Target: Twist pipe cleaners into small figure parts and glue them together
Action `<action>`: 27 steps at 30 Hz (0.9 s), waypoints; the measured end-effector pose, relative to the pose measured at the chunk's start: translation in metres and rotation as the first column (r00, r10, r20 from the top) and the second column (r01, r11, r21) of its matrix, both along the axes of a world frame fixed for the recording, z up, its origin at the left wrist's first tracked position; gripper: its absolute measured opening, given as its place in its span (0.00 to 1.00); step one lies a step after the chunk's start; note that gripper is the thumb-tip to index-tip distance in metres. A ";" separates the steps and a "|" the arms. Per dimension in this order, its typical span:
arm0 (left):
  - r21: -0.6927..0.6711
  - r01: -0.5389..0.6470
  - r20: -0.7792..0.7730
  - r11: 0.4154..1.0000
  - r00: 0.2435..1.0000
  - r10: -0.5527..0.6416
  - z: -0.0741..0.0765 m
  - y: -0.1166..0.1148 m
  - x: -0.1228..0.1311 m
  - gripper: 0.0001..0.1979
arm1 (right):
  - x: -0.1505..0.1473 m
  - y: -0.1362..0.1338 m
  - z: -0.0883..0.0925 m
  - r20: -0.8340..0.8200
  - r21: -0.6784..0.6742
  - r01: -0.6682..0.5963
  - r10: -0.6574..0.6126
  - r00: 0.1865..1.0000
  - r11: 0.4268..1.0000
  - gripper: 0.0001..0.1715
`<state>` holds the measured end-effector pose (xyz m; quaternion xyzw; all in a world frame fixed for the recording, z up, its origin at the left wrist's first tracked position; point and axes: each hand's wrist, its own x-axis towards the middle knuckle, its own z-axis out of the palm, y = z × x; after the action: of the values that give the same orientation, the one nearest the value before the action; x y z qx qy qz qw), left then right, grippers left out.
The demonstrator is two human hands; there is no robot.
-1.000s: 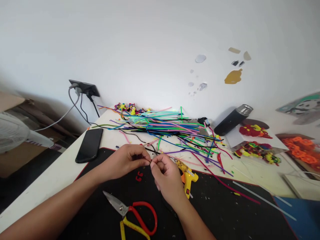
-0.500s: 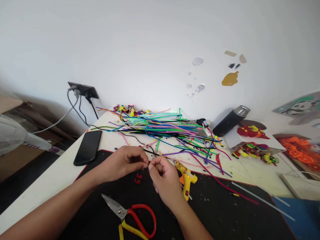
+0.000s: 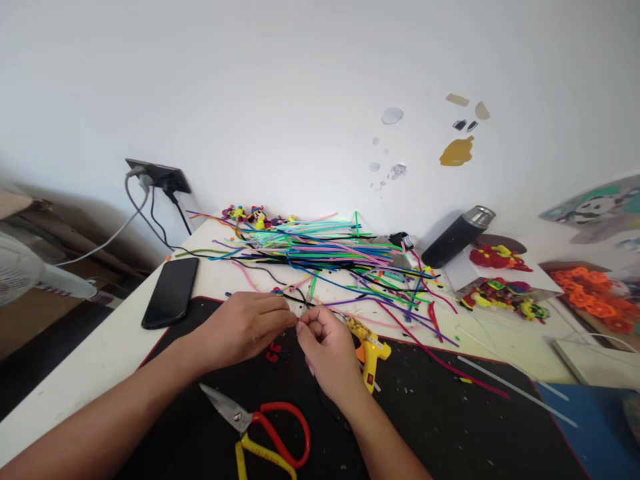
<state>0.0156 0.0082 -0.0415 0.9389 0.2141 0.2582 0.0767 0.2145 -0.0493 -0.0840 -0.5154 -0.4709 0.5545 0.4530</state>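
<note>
Fingertip to fingertip, my left hand (image 3: pixel 250 327) and my right hand (image 3: pixel 327 350) meet above the black mat (image 3: pixel 425 413). Both are closed in a pinch, and whatever they hold between them is too small and hidden to name. Just below my left fingers lie small red curled pieces (image 3: pixel 273 352). Scissors (image 3: pixel 237 417) with one red and one yellow handle rest on the mat in front of my hands. Beside my right hand lies a yellow glue gun (image 3: pixel 371 353).
Many coloured pipe cleaners (image 3: pixel 340 253) spread behind my hands. A phone (image 3: pixel 171 293) lies at left, below a wall socket (image 3: pixel 159 175) with cables. A black flask (image 3: pixel 457 237), small figures (image 3: pixel 505 297) and a box of orange pieces (image 3: pixel 595 300) stand at right.
My left fingers have turned over and closed down more toward my right fingertips. The view has shifted slightly; the scissors, glue gun and red pieces stay in place.
</note>
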 end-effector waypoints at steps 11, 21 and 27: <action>-0.452 -0.093 0.011 0.887 0.994 0.110 0.002 0.004 0.000 0.07 | 0.000 -0.001 0.006 -0.025 0.000 -0.017 0.017 1.000 1.000 0.11; -0.542 -0.109 0.069 0.834 0.982 0.173 0.007 0.001 0.002 0.08 | 0.001 0.000 0.009 -0.064 -0.004 -0.008 0.008 0.998 1.000 0.13; -0.714 -0.122 0.072 0.690 0.967 0.246 0.008 -0.003 0.007 0.10 | 0.000 -0.002 0.013 -0.128 -0.019 0.001 -0.003 0.992 1.000 0.15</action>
<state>0.0231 0.0047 -0.0331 0.7879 0.3825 0.2388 0.4194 0.2141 -0.0512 -0.0707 -0.4833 -0.4352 0.5904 0.4779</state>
